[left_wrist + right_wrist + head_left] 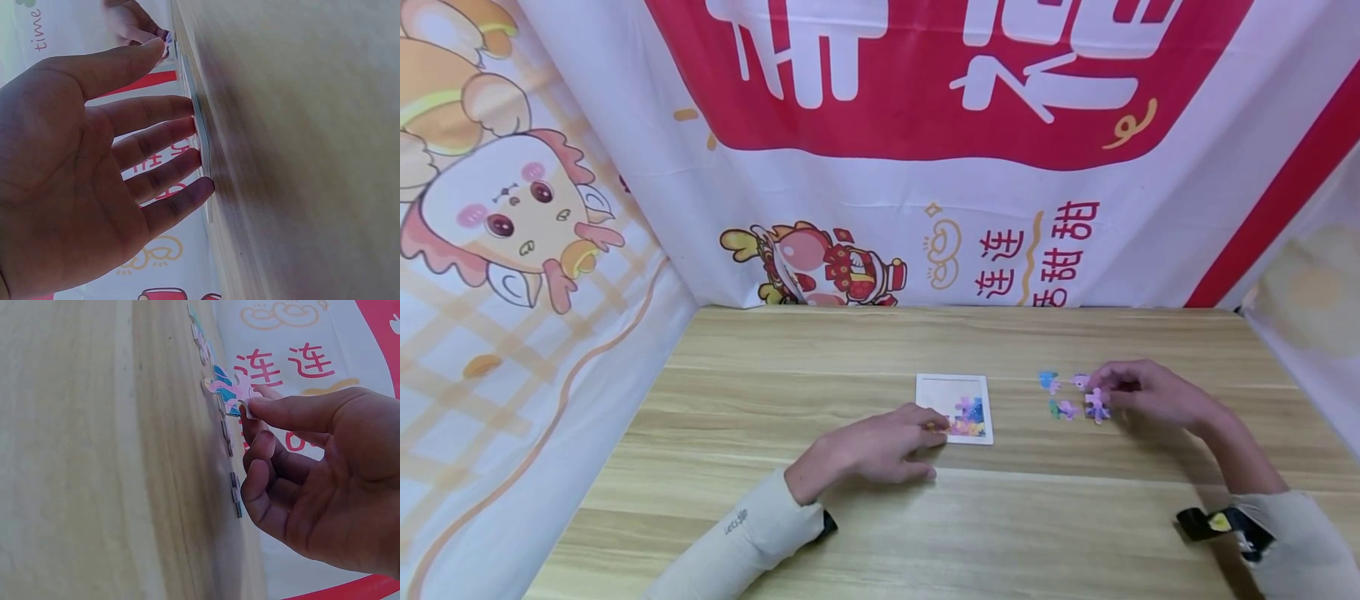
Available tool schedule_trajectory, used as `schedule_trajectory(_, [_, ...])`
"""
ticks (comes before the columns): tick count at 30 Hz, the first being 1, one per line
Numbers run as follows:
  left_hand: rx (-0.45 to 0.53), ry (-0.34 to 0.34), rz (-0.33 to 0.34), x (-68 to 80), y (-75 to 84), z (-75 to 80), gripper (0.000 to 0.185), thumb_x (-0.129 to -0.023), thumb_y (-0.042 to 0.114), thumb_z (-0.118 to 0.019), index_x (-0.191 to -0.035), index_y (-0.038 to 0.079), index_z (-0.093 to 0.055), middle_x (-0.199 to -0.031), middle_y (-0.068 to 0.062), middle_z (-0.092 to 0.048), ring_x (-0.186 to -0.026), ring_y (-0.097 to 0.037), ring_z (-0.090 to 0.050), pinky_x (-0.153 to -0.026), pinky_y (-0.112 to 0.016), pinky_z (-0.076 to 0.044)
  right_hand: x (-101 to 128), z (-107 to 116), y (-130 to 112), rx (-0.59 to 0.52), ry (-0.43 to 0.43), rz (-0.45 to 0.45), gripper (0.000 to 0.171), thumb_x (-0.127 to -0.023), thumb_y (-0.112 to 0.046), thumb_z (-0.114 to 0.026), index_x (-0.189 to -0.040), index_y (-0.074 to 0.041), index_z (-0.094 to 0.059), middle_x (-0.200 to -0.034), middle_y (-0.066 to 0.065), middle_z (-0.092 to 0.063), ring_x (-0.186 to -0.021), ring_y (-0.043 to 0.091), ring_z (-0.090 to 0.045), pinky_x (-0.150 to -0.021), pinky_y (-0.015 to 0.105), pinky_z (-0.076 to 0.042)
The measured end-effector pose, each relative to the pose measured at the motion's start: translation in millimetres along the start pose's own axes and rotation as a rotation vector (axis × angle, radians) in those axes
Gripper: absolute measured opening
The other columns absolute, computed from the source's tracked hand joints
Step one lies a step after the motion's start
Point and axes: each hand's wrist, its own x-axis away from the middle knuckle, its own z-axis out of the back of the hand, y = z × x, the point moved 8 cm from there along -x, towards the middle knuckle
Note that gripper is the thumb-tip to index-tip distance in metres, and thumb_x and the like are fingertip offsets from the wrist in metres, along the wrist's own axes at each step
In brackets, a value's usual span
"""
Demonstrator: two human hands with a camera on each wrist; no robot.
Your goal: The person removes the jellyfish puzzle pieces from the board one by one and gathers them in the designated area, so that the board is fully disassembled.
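A white square puzzle tray (938,392) lies on the table, with joined colourful jigsaw pieces (967,427) in its near right part. My left hand (880,446) rests at the tray's near left edge, its fingertips on the border and the pieces there. In the left wrist view the fingers (156,147) are spread and nearly straight. Over to the right, my right hand (1165,404) pinches a pink and blue jigsaw piece (232,392) between thumb and forefinger, tilted up close over the table. The other fingers of that hand curl inward.
Several loose jigsaw pieces (1063,409) lie right of the tray, beside the right hand. The wooden table (790,350) meets a printed cloth (880,183) at its back edge, and another cloth (550,333) hangs along the left side.
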Motion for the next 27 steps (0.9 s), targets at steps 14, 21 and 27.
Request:
schedule_trajectory(14, [-0.013, 0.009, 0.003, 0.0, 0.8, -0.7, 0.056, -0.108, 0.041, -0.064, -0.157, 0.016, -0.056, -0.171, 0.0, -0.043, -0.159, -0.019, -0.038, -0.13, -0.037, -0.038, -1.4, -2.3, 1.0, 0.112, 0.049, -0.024, 0.02, -0.104, -0.004, -0.067, -0.121, -0.007, -0.077, -0.108, 0.004, -0.073, -0.096, 0.017, -0.057, -0.076, 0.021, -0.051])
schedule_trajectory(21, [0.003, 0.007, 0.009, 0.2, 1.0, 0.0, 0.057, -0.107, 0.041, -0.065, -0.157, 0.015, -0.056, -0.171, 0.001, -0.042, -0.159, -0.019, -0.038, -0.13, -0.037, -0.038, -2.4, -2.9, 2.2, 0.153, 0.056, -0.081, 0.021, -0.103, -0.004, -0.067, -0.122, -0.006, -0.077, -0.109, 0.008, -0.074, -0.097, 0.022, -0.059, -0.077, 0.024, -0.052])
schedule_trajectory(27, [0.009, 0.005, 0.006, -0.1, 0.7, 0.2, 0.056, -0.108, 0.041, -0.065, -0.157, 0.015, -0.057, -0.171, 0.0, -0.043, -0.159, -0.019, -0.038, -0.13, -0.037, -0.038, -3.6, -3.9, 1.3, 0.154, 0.064, -0.112, 0.021, -0.103, -0.004, -0.069, -0.121, -0.006, -0.078, -0.106, 0.008, -0.073, -0.095, 0.023, -0.058, -0.075, 0.026, -0.051])
